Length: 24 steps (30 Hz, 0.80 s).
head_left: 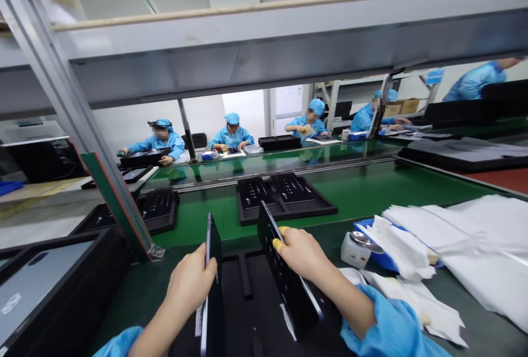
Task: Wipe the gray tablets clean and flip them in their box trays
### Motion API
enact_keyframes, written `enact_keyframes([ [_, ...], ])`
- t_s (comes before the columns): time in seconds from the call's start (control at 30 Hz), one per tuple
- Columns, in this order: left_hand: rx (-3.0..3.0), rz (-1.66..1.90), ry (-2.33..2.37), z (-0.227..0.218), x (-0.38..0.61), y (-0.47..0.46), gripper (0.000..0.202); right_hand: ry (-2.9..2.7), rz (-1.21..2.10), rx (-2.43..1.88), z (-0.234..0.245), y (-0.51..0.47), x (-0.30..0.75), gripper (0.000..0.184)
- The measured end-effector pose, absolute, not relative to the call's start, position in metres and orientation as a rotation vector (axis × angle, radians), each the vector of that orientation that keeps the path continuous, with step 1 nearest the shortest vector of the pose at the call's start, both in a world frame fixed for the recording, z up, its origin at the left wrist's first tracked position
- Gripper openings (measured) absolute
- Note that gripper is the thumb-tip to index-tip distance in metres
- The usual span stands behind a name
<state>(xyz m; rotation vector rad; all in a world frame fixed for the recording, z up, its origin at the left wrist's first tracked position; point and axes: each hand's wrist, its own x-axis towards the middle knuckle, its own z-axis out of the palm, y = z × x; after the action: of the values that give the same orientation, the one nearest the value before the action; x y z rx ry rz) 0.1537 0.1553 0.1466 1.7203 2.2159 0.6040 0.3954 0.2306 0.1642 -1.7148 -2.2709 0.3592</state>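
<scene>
Holding a slim left tablet (214, 291) on edge, the left hand (190, 277) is clamped on its long side, thumb toward the middle; right hand (304, 253) clamped on a right tablet (285, 283), fingers over its upper edge, yellow finger covers (279, 245) against the dark face, thumb hidden; the two tablets apart, left one near upright, right one tilted.

Both above a black tray (243, 321) at the near edge of the dark green bench (144, 285), one each side of its divider (245, 275); contact of their lower edges with the tray, cannot tell; white strip (287, 321) by the right tablet's lower part.

Bench, right side: white bottle with metal top (355, 251), just beside a blue bin (381, 261) holding white cloth; white sheets (474, 236) toward the right edge; bench, near left corner: black box (93, 291) with a grey tablet (41, 280) lying in it.

Past the bench's far edge, green belt (371, 186); on it a far tray (289, 216) with two dark panels side by side; co-workers in blue beyond.
</scene>
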Motion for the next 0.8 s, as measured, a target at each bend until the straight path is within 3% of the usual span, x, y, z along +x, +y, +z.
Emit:
enact_keyframes([
  [0.23, 1.704, 0.501, 2.255, 0.151, 0.151, 0.193, 0.019, -2.262, 0.266, -1.836, 0.163, 0.231, 0.374, 0.046],
  [0.5, 1.672, 0.385, 2.214, 0.156, 0.143, 0.209, 0.031, -2.321, 0.575, -1.766, 0.161, 0.255, 0.384, 0.017],
  [0.7, 1.787, 0.566, 2.334, 0.162, 0.144, 0.174, 0.024, -2.228, 0.430, -1.701, 0.171, 0.240, 0.398, 0.015],
  [0.8, 1.757, 0.720, 2.497, 0.148, 0.158, 0.149, 0.044, -2.124, 0.274, -1.636, 0.152, 0.225, 0.401, 0.020],
])
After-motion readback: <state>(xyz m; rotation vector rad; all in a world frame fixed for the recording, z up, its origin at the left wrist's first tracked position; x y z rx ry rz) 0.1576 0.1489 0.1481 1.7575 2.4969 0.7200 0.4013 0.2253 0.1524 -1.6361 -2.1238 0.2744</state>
